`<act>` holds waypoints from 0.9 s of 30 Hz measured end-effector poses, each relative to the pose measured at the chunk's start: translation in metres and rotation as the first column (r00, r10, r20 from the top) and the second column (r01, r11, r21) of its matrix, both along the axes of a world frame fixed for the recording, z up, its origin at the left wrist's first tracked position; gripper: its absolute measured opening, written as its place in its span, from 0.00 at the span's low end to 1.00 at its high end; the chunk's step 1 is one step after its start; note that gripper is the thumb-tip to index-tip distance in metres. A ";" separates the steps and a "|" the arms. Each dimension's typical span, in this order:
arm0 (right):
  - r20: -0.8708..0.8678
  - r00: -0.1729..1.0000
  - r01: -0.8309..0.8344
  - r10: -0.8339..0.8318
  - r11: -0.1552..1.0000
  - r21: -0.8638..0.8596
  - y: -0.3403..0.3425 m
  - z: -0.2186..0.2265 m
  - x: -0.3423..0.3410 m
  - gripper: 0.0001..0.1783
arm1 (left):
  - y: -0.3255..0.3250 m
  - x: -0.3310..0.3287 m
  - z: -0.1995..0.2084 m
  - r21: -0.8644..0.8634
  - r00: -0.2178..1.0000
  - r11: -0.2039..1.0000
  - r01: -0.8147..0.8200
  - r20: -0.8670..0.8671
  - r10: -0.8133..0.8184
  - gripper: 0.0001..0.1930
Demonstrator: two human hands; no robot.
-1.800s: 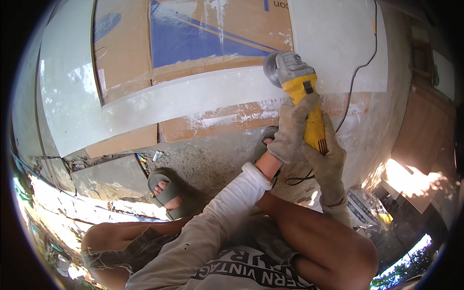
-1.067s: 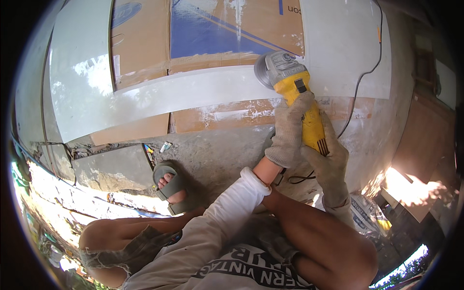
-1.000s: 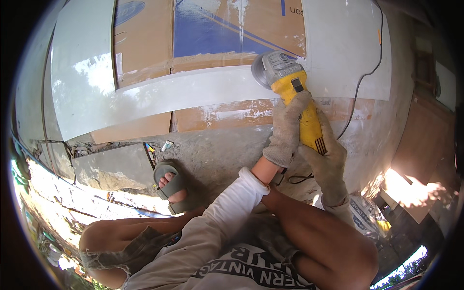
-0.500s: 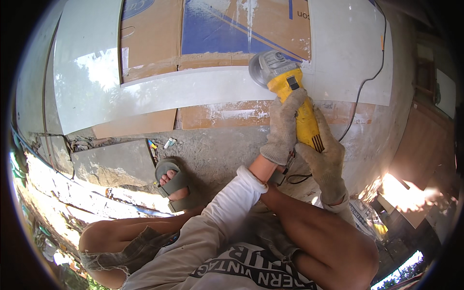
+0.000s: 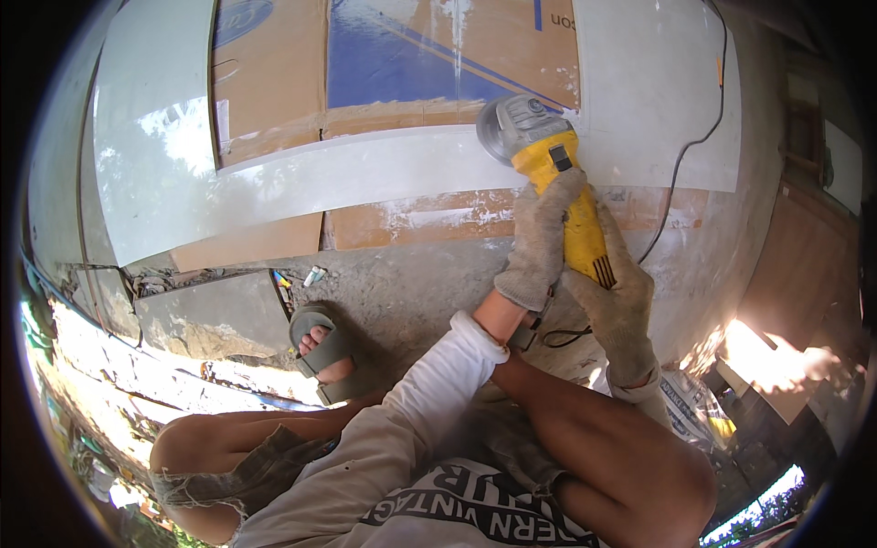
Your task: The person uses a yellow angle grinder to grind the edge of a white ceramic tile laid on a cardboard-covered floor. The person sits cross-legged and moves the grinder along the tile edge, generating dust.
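Both of my hands, in beige work gloves, grip a yellow angle grinder with a grey metal head. My left hand wraps the body from its left side, just behind the black switch. Around the rear of the body closes my right hand, near the dark vent slots. The grinder's disc is at the left of the head, over the inner lower edge of a white sheet with a cut-out. Whether the disc touches the sheet I cannot tell. Brown and blue cardboard shows through the cut-out.
A dark cord curves along the right of the sheet. My sandalled foot stands on the concrete, beside a grey slab. Small lighters or tubes lie near it. A plastic sack and boards are at the right.
The sheet and cardboard appear shifted slightly left and up in the picture. The grinder and both hands sit a little farther right, with the same grip.
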State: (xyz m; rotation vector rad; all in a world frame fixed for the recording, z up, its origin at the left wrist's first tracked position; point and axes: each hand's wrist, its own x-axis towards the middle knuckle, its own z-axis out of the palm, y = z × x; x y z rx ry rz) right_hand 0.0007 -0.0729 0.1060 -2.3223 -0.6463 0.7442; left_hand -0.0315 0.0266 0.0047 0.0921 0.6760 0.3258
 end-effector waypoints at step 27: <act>0.005 0.996 0.094 -0.094 0.994 0.049 -0.022 -0.009 0.015 0.45 | -0.016 0.027 0.000 -0.001 0.997 0.997 0.078 -0.011 -0.078 0.18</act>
